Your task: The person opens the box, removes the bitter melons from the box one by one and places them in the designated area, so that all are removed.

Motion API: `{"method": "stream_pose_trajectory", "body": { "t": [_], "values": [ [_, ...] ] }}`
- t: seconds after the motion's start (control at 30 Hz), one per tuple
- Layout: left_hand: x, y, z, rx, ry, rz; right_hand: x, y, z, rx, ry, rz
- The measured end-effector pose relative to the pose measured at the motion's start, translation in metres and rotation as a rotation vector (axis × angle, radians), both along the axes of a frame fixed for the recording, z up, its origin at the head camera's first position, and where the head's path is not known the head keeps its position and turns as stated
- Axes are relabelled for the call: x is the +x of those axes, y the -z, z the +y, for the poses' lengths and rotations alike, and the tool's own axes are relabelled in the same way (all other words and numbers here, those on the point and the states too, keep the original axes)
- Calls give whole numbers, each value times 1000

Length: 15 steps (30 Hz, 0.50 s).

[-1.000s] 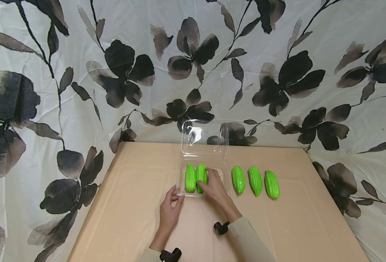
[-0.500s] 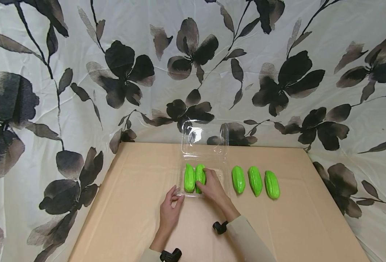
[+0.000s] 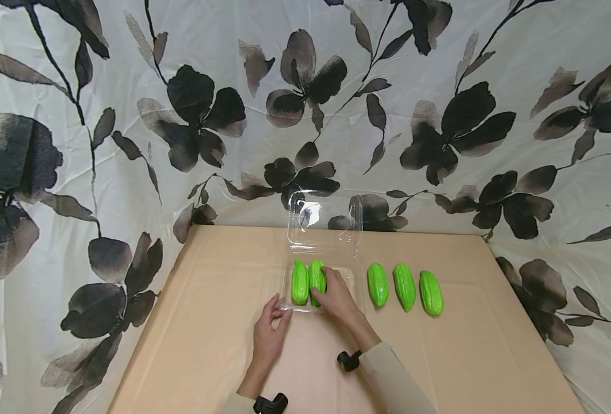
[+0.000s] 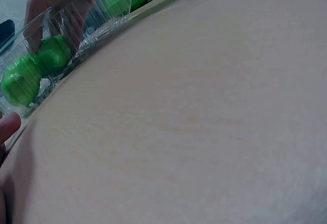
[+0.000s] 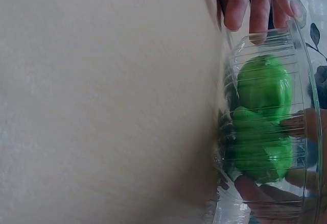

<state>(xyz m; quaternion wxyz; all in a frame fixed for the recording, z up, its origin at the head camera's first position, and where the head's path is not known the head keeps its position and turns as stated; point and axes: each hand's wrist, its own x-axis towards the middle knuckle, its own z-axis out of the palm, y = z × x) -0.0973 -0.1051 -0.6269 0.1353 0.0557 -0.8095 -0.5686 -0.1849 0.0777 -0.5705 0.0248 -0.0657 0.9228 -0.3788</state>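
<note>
1. The floral cloth backdrop hung as it had a second earlier, and had no bearing on your work.
2. Your desk carried the same layout as in that earlier moment.
3. The clear plastic clamshell container had kept its place on the desk, its lid open toward the backdrop, so its tray was reachable from above.
4. Your right grip had slid slightly left within the last second, then all but stopped. It pinched a cucumber inside the tray, thumb at the near end.
5. Your left grip had not shifted. Its fingers curled at the container's near left corner, seemingly pinching it, which I judged to be steadying.
6. The pinched cucumber had moved left with your right grip and lay lengthwise against the leftmost cucumber, which had shifted a touch too. That looked like settling the pair rather than lifting, with space left on the tray's right side.
7. The three outside cucumbers had stayed in their row on the desk, right of the container, untouched.
</note>
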Motion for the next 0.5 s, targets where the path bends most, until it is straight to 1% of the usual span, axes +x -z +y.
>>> {"method": "stream_pose_trajectory", "body": {
  "t": [0.3, 0.5],
  "values": [
    [0, 0, 0, -9, 2, 3, 0, 0, 0, 1, -3, -11],
    [1, -1, 0, -9, 1, 5, 1, -1, 0, 1, 9, -34]
  ]
}}
